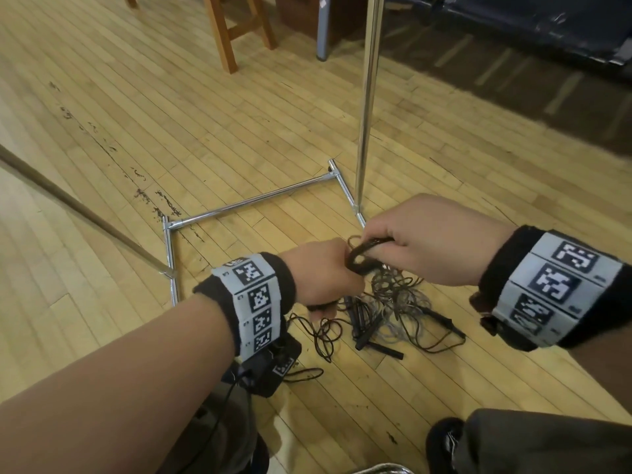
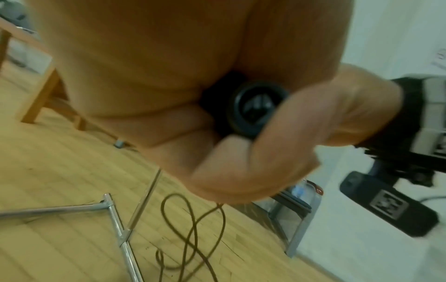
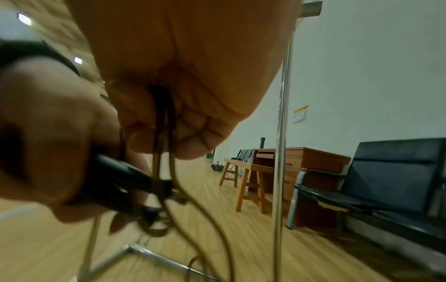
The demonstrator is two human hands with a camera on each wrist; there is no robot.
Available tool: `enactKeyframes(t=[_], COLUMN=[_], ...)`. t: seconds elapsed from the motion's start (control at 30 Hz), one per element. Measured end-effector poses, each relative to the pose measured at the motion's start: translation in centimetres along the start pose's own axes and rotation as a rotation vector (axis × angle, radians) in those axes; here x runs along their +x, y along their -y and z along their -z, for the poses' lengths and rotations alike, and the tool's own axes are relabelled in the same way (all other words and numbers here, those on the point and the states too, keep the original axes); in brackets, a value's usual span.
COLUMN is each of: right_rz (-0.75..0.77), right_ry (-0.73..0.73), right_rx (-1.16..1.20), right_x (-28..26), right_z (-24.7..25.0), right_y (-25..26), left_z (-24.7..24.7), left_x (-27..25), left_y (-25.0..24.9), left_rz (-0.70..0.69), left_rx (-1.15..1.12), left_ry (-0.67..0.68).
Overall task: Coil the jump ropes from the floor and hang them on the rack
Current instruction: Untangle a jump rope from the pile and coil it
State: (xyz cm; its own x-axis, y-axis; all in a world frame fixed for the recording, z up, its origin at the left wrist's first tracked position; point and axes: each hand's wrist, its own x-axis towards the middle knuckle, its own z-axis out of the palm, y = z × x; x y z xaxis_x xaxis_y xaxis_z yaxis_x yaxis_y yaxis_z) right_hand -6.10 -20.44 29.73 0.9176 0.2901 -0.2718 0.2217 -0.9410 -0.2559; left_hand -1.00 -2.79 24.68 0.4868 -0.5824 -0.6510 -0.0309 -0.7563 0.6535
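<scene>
Fingers (image 1: 376, 234) of both hands around thin dark tangled rope (image 1: 362, 258)

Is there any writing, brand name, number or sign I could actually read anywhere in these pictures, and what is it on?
No readable text anywhere.
Wristbands: black-and-white square code patterns, no words; tiny marks beside them too small to read.
Black device seen from the left wrist: one square code pattern, blurred.
Wall notice with an orange strip: too small and blurred to read.
Jump ropes, rack: no labels visible.
</scene>
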Motion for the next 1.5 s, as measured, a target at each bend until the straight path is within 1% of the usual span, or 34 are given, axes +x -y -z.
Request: enactKeyframes(t=[0.1,0.17,0.2,0.27,0.3,0.33,0.37,0.43,0.53,0.6,0.7,0.83,0.93,1.1,1.23,1.33,1.43,1.5], right_rz=[-0.035,-0.061,-0.073,-0.118,-0.150,-0.177,-0.193,-0.209,-0.191,-0.186,-0.209,-0.207,-0.202,-0.203,-0.179,-0.206,-0.253,-0.243], right_ry=[-0.009,-0.003,0.009,0.069,0.119,0.175,0.224,0.283,0.298,0.291,0.259,0.192,0.172,0.138,0.120,0.044,-0.112,-0.224], right_rx=[0.186,0.342,0.430,0.693,0.819,0.894,0.910,0.880,0.848,0.835,0.863,0.900,0.902,0.901,0.951,1.064,1.098,1.073], right_x=[-0.5,-0.9,-0.9,-0.8,-0.8,-0.8,-0.7,-0.6,-0.4,-0.2,0.2,0.1,-0.1,-0.2,-0.4,-0.5,-0.2,0.1], right_z=[0.6,0.7,0.6,0.1,-0.2,-0.4,-0.6,-1.0,-1.5,-1.7,-1.9,-1.8,-1.7,-1.4,-1.1,-0.8,-0.6,-0.7], right_y=[0.4,0.3,0.1,-0.5,-0.8,-1.0,-1.3,-1.7,-2.0,-1.9,-1.8,-2.1,-2.4,-2.6,-2.7,-2.2,-1.4,-1.1], left_z=[1.0,1.5,1.9,2.5,2.8,3.1,3.3,3.3,2.8,2.6,2.4,2.1,2.0,2.1,2.3,2.4,2.3,2.2], left_x=[0.5,0.5,0.4,0.2,0.1,-0.1,-0.2,-0.6,-1.0,-0.9,-0.6,-0.4,-0.5,-0.6,-1.0,-1.1,-1.1,-1.1], left_y=[0.6,0.7,0.7,0.5,0.4,0.4,0.5,0.6,0.4,0.1,-0.1,-0.3,-0.5,-0.8,-0.8,-0.7,-0.7,-0.8], left_rz=[0.029,0.000,-0.024,-0.094,-0.129,-0.159,-0.189,-0.241,-0.279,-0.249,-0.199,-0.204,-0.214,-0.240,-0.254,-0.263,-0.253,-0.243], left_rx=[-0.179,-0.412,-0.540,-0.761,-0.837,-0.885,-0.913,-0.948,-0.982,-0.990,-0.992,-1.007,-1.018,-1.099,-1.087,-1.057,-1.065,-1.058], left_ry=[-0.147,-0.181,-0.185,-0.183,-0.169,-0.143,-0.106,-0.018,0.070,0.040,-0.082,-0.141,-0.115,-0.061,-0.022,0.015,0.033,0.036])
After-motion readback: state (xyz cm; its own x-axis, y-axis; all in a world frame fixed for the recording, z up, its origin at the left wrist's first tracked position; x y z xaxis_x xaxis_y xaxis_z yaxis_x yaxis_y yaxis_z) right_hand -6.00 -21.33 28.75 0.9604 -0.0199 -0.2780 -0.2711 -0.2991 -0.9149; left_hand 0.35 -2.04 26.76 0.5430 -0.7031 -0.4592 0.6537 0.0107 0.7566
